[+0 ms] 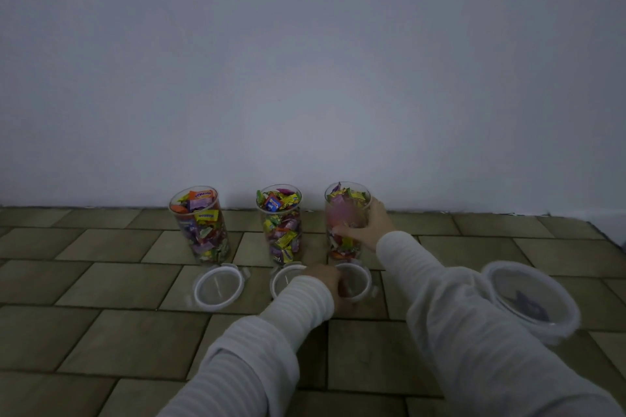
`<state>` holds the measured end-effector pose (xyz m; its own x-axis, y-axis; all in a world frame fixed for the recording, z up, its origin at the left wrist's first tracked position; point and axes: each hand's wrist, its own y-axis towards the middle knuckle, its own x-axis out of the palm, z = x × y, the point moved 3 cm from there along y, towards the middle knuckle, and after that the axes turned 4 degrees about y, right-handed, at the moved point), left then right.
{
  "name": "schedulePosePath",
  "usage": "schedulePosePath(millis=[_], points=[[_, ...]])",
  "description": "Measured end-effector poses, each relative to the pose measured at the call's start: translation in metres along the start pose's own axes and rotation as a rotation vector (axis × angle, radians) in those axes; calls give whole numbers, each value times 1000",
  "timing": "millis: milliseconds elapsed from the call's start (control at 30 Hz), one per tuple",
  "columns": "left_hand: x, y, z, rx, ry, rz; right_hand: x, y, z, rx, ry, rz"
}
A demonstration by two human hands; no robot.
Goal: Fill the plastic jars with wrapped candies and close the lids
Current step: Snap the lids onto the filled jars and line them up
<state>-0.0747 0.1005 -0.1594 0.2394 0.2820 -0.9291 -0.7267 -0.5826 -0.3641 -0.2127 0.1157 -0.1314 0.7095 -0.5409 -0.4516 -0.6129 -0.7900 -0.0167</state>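
Note:
Three clear plastic jars stand in a row by the wall, each full of wrapped candies and without a lid on: the left jar [200, 225], the middle jar [282, 223] and the right jar [342, 216]. My right hand [367, 228] is wrapped around the right jar's side. In front of the jars lie three round clear lids: the left lid [218, 286], the middle lid [284, 277] and the right lid [357, 281]. My left hand [327, 279] rests on the right lid's near edge, fingers closed on it, and partly hides the middle lid.
A wide, round clear container [531, 299] sits on the floor at the right, next to my right sleeve; something dark lies inside it. The tiled floor [101, 281] runs to a plain white wall [305, 77] just behind the jars.

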Motion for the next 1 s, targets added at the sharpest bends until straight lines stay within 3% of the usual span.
schedulePosePath(millis=[333, 533, 600, 733, 900, 1000], points=[[-34, -45, -27, 153, -508, 438, -8, -39, 11, -16, 97, -32], [-53, -68, -28, 241, -1060, 711, 2, -66, 17, -77, 167, -64], [-61, -72, -24, 267, -1117, 721, 6, -81, 15, -95, 213, -51], [-70, -73, -14, 103, -1045, 717, 14, -99, 21, -68, 284, -63], [-72, -56, -4, -81, -830, 601, 14, -105, 10, -91, 183, -117], [-74, -58, 1, -152, -861, 502, 10, -110, 6, -99, 176, -110]])
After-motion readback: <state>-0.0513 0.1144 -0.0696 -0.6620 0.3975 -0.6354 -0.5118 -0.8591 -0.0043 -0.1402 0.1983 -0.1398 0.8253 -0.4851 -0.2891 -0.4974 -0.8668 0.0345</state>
